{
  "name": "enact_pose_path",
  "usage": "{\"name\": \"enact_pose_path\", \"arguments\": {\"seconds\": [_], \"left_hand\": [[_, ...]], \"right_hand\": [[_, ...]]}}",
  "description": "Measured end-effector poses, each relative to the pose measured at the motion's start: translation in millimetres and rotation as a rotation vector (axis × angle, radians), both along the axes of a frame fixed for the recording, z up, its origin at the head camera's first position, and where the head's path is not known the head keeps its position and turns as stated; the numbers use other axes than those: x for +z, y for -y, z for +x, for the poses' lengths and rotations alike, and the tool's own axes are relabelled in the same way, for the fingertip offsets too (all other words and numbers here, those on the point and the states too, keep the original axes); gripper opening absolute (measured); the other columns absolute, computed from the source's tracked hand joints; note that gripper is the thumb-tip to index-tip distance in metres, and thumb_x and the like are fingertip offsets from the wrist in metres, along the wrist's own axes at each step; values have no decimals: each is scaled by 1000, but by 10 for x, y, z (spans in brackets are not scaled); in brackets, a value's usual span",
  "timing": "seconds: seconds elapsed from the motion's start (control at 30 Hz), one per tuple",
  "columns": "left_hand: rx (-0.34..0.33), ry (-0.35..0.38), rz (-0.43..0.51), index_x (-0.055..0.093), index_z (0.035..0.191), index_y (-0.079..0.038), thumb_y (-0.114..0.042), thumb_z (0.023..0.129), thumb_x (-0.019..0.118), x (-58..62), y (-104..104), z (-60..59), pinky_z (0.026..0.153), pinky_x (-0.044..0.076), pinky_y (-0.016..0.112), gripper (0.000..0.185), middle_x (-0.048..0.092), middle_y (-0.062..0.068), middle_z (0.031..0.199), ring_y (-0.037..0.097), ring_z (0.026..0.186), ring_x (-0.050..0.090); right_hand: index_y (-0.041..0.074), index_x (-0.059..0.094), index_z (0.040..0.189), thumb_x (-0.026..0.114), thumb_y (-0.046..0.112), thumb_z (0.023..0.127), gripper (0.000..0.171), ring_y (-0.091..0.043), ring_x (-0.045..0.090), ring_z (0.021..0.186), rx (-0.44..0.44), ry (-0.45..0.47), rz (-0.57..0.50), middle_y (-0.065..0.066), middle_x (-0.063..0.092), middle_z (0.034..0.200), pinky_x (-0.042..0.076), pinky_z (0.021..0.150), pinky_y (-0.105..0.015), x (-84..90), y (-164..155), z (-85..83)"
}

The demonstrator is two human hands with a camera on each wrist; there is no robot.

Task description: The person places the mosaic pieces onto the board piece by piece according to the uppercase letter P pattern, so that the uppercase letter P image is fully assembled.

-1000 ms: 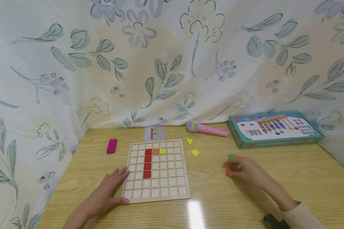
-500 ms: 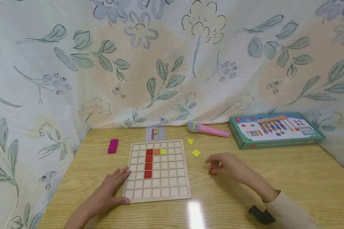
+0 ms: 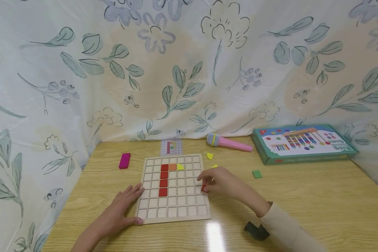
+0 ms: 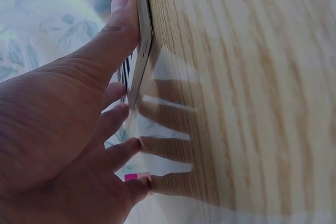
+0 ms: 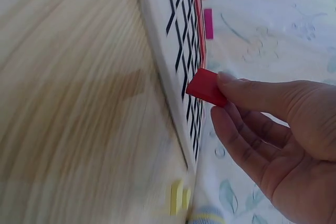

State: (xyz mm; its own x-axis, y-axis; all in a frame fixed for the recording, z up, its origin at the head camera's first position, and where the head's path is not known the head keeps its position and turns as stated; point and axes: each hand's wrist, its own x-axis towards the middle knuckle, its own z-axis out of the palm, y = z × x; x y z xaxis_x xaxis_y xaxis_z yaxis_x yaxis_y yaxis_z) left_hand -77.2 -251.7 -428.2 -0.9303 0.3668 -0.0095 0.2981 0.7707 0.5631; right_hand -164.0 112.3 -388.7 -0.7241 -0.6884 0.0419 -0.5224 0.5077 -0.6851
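The left hand [image 3: 114,213] lies flat with fingers spread, its grip relaxed against the grid board's [image 3: 173,210] near left corner on the worktop [image 3: 302,199]. At the board's right edge, the right hand [image 3: 222,182] pinches a red tile [image 5: 206,86].

A light wooden table [image 3: 302,196] is carrying everything. A wooden grid board [image 3: 173,210] is lying flat near its front edge. A magenta block [image 3: 124,160] is sitting to the board's left, and a small pattern card [image 3: 170,147] is lying just behind the board. A pink toy microphone [image 3: 228,142] is resting near the back edge, with a yellow piece [image 3: 209,155] just in front of it. A green square tile [image 3: 256,174] is lying alone, and a teal game box [image 3: 302,142] is sitting at the back right.
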Motion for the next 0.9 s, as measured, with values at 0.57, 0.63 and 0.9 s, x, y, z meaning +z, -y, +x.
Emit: {"name": "enact_pose_path", "arguments": {"seconds": [0.57,0.63,0.9], "left_hand": [[11,18,-6,44,147,-8,-49,71,81,1,10,-9,111,12,70,94,35,15,155,47,143,22],[11,19,-9,44,148,-8,-50,71,80,3,11,-10,111,12,71,94,35,15,155,47,143,22],[0,-1,-8,45,147,-8,-52,72,79,-2,11,-8,111,14,70,94,36,14,155,47,142,24]], "right_hand": [[9,73,107,77,7,84,24,-1,56,75,90,18,15,10,65,81,49,69,-15,-69,891,51],[9,73,107,77,8,83,24,0,55,74,100,7,17,11,64,81,49,68,-14,-70,970,58],[9,72,107,75,6,85,22,2,54,70,129,36,23,13,61,77,48,66,-12,-85,1182,95]]}}
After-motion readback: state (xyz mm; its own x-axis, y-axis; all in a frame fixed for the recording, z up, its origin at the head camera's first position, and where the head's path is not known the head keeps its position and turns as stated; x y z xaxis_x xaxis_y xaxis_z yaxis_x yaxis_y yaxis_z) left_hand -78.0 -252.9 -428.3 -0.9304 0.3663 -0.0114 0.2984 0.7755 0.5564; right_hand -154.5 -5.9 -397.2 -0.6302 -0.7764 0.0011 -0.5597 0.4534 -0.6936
